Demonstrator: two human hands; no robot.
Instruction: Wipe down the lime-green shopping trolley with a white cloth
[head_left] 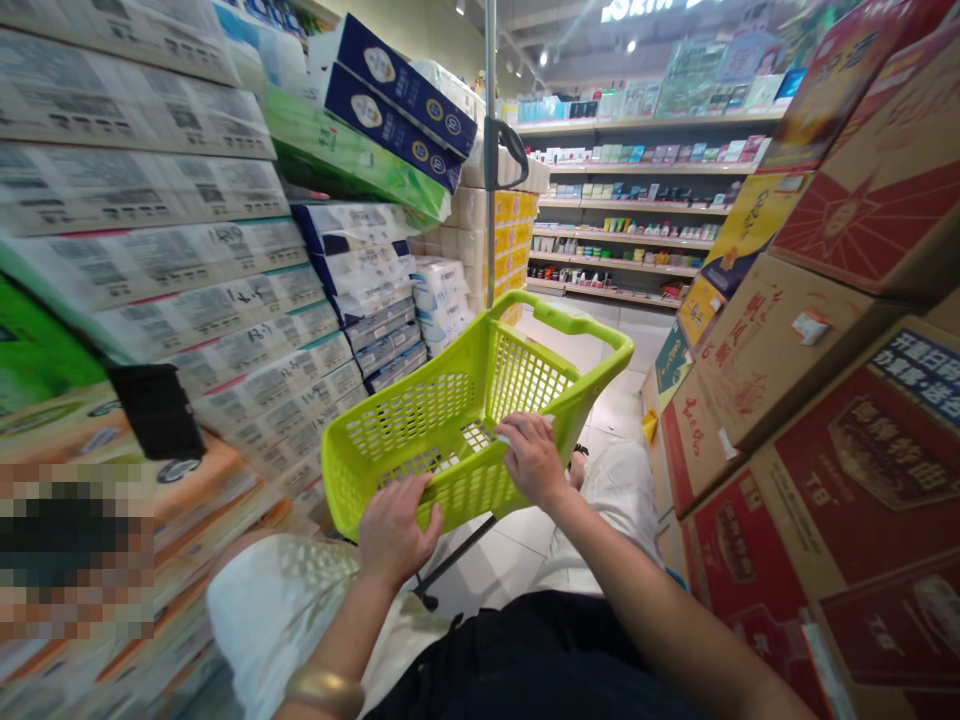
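Note:
A lime-green shopping basket (442, 400) with perforated walls stands in front of my knees, on a dark wheeled frame (457, 552). Its inside shows only the lattice floor and walls. My left hand (397, 528) lies over the near rim at the left, fingers hooked inward and thumb outside. Farther right along the same rim, my right hand (531, 455) curls its fingers over the edge. A small whitish bit shows by those fingers, too small to name. The basket's raised handle (559, 318) is on the far side, apart from both hands.
Packaged paper goods (247, 290) are piled high on the left, with a black flat object (157, 410) on orange packs. Stacked cartons (795, 340) wall in the right. A thin pole (491, 230) stands behind the basket; stocked shelves (622, 170) line the back.

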